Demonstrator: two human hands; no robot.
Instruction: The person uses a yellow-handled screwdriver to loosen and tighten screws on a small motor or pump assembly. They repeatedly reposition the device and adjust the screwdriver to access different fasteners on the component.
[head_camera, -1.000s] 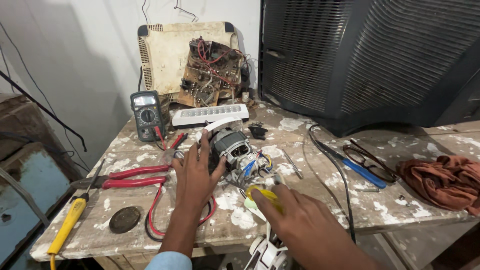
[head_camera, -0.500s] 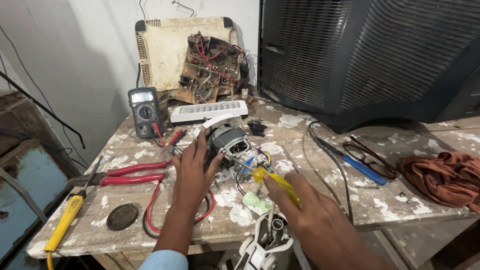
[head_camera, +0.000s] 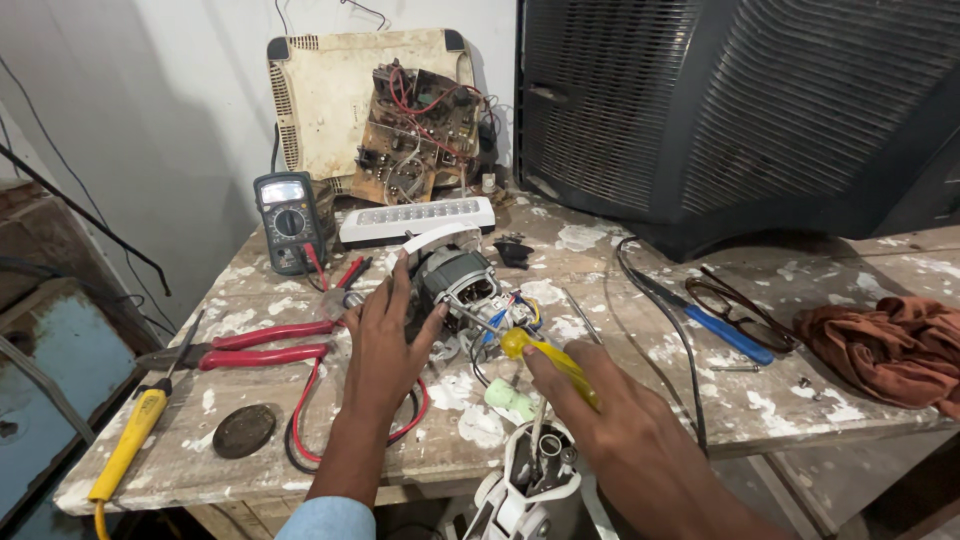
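paint-splotched workbench (head_camera: 640, 400): left hand (head_camera: 385, 345) spread on motor (head_camera: 455, 285), right hand (head_camera: 610, 415) fisted around yellow screwdriver (head_camera: 550, 360).

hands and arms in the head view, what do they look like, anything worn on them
Both are bare: the left hand and right hand show no gloves, rings, watch or bands. The left forearm is uncovered up to a light blue sleeve, whose edge shows at the bottom of the picture. No sleeve is visible on the right arm within the frame.

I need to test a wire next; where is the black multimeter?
In the head view, the black multimeter stands at the bench's back left, beside the white LED lamp bar, beyond the left hand.
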